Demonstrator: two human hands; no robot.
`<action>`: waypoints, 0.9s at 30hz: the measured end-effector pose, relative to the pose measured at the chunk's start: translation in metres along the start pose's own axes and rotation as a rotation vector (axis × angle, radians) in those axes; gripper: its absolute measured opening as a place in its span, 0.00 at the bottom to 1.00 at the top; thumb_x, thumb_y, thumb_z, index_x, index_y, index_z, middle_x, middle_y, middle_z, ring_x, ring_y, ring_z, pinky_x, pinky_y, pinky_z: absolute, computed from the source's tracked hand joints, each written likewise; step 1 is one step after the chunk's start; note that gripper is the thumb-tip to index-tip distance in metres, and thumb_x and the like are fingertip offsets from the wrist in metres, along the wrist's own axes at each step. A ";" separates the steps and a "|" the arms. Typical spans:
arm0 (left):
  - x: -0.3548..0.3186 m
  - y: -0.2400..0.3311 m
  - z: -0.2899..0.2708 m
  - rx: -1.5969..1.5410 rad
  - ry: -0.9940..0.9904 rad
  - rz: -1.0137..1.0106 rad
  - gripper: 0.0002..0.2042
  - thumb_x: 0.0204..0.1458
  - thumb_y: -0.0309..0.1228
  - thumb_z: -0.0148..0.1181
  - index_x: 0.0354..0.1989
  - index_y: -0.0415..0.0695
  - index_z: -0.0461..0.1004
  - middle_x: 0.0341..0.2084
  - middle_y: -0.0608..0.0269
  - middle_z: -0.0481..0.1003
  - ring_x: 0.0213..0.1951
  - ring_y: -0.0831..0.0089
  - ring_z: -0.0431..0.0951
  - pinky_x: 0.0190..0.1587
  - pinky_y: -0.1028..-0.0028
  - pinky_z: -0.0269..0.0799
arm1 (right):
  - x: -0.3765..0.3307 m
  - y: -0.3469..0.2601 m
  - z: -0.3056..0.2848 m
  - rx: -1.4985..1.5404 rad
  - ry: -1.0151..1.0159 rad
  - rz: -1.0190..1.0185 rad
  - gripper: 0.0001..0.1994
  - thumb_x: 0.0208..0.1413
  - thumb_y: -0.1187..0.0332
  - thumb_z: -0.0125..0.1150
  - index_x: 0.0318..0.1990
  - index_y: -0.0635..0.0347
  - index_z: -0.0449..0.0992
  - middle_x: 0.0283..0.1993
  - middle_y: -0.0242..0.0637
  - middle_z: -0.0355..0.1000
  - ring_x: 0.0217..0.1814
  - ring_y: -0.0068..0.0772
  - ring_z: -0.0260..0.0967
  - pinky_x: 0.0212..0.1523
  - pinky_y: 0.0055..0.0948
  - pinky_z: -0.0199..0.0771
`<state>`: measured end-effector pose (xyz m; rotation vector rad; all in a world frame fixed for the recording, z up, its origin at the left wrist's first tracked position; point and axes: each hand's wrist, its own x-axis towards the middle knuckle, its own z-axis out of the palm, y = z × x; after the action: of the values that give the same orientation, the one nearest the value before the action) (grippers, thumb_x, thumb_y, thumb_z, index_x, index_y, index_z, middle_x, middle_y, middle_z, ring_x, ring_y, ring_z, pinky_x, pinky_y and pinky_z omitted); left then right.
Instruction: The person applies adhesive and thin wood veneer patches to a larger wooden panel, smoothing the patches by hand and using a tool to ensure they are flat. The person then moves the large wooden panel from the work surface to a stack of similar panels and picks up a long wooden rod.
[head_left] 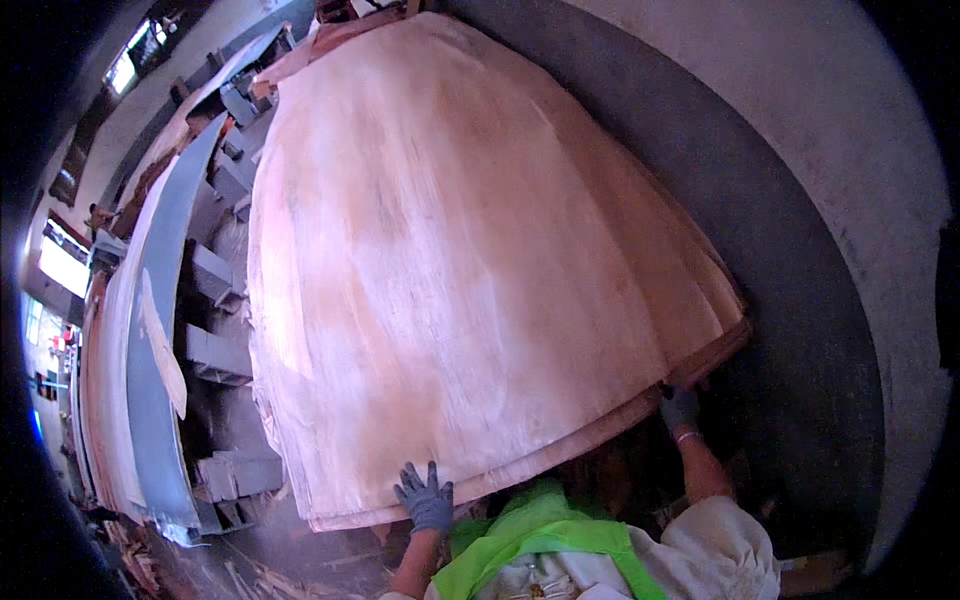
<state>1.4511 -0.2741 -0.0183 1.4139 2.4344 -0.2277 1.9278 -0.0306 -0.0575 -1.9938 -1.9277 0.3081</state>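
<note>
Grey concrete wall is curving round the right side of a dim workshop, with grey metal framing running off to the left and wood scraps littering the floor below. Filling the middle is a big stack of thin veneer sheets, pale pink-brown, lying flat and stretching away from the person. The left hand, in a grey glove, is resting on the near edge of the top sheet, fingers spread and pressing flat rather than closed round anything. The right hand, gloved too, is gripping the near right corner of the stack, fingers curling over the sheet's edge. A sheet this broad and thin looks light but floppy and brittle, likely to crack or split along the grain, so holding it wide apart along the near edge seems wise. A lime-green vest is showing at the bottom.
</note>
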 end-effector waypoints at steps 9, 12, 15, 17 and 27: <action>0.013 -0.003 0.000 -0.017 -0.204 -0.005 0.29 0.52 0.55 0.39 0.62 0.62 0.53 0.64 0.46 0.42 0.64 0.47 0.42 0.60 0.46 0.39 | -0.110 0.082 -0.085 0.057 -0.136 0.556 0.21 0.49 0.58 0.58 0.47 0.62 0.72 0.44 0.49 0.71 0.44 0.49 0.68 0.47 0.39 0.66; 0.019 -0.004 -0.003 -0.008 -0.265 0.007 0.29 0.53 0.55 0.38 0.63 0.62 0.51 0.64 0.46 0.39 0.64 0.47 0.41 0.61 0.48 0.41 | -0.106 0.135 -0.112 0.019 -0.072 0.586 0.21 0.50 0.58 0.57 0.48 0.62 0.71 0.45 0.49 0.70 0.46 0.49 0.66 0.49 0.39 0.64; 0.024 0.001 -0.016 -0.007 -0.330 0.002 0.30 0.53 0.55 0.38 0.64 0.61 0.49 0.64 0.46 0.38 0.65 0.47 0.41 0.60 0.49 0.42 | -0.094 0.181 -0.134 -0.016 -0.034 0.594 0.21 0.50 0.59 0.56 0.49 0.62 0.70 0.47 0.49 0.68 0.48 0.48 0.65 0.51 0.40 0.63; 0.028 0.002 -0.013 0.033 -0.361 0.008 0.31 0.53 0.55 0.38 0.64 0.60 0.47 0.64 0.46 0.38 0.64 0.47 0.41 0.60 0.50 0.46 | -0.075 0.207 -0.147 -0.032 -0.008 0.586 0.21 0.51 0.59 0.56 0.50 0.63 0.69 0.49 0.49 0.67 0.49 0.48 0.64 0.52 0.41 0.62; 0.031 0.008 -0.030 0.051 -0.468 0.004 0.31 0.52 0.56 0.38 0.65 0.61 0.46 0.64 0.45 0.40 0.63 0.45 0.46 0.58 0.51 0.51 | 0.129 0.197 -0.209 -0.038 0.114 0.277 0.22 0.54 0.61 0.52 0.54 0.64 0.65 0.55 0.49 0.63 0.56 0.47 0.60 0.58 0.43 0.57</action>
<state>1.4383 -0.2358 -0.0003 1.2183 2.0531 -0.5555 2.1968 0.0748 0.0669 -2.2537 -1.6017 0.2217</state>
